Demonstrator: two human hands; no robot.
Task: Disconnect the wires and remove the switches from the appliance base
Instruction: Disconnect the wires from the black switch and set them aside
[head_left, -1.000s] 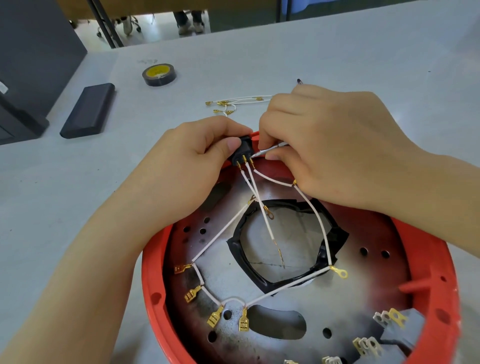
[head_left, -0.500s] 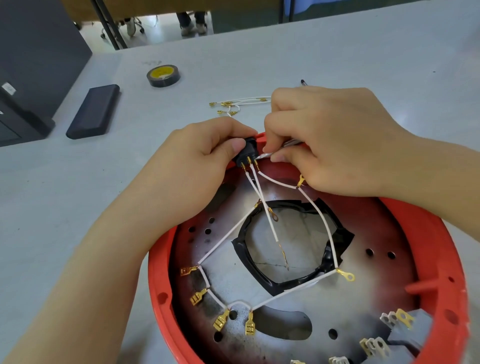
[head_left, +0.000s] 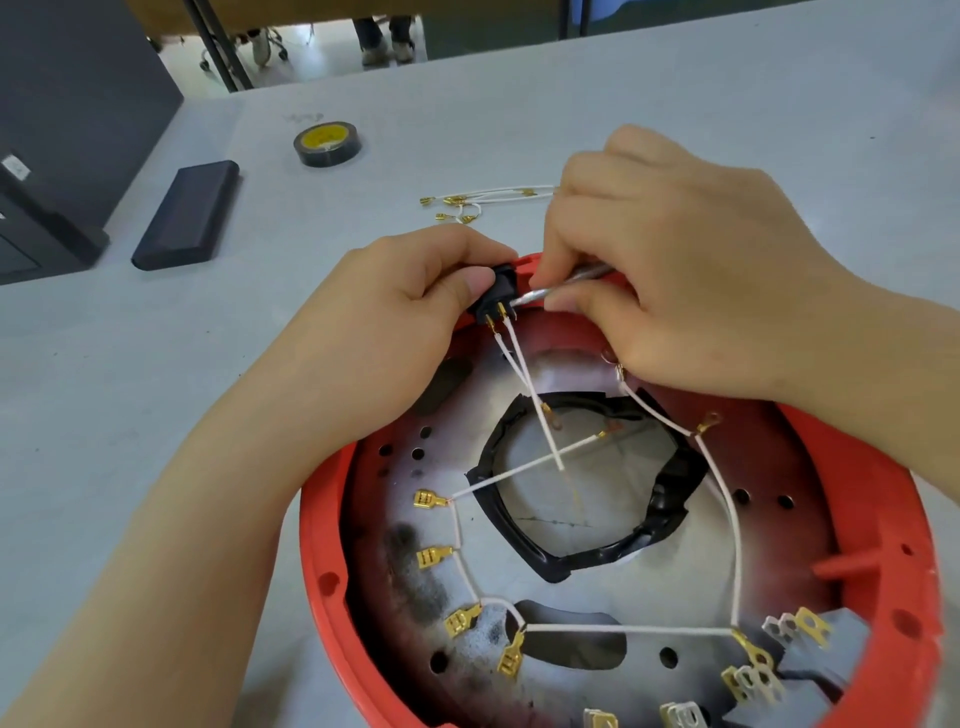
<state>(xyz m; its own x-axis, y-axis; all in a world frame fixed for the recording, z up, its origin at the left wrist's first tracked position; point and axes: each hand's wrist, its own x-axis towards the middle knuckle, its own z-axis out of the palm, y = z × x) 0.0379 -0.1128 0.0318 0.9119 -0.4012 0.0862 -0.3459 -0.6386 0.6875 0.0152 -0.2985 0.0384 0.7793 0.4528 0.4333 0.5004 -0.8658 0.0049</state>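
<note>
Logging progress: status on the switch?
Left hand pinches black switch at red base rim. Right hand holds metal tool at terminals. Two white wires attached.

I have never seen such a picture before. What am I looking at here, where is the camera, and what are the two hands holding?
There is no machine here: a person works with bare hands, and the camera sits on the person's head, looking down.

On the grey table lies a round red appliance base, open side up, with white wires and brass connectors inside.

The left hand pinches a small black switch at the far rim of the base. The right hand holds a thin metal tool whose tip meets the switch terminals, where two wires remain attached.

Further away lie a bundle of loose wires, a roll of black tape and a dark flat block.
</note>
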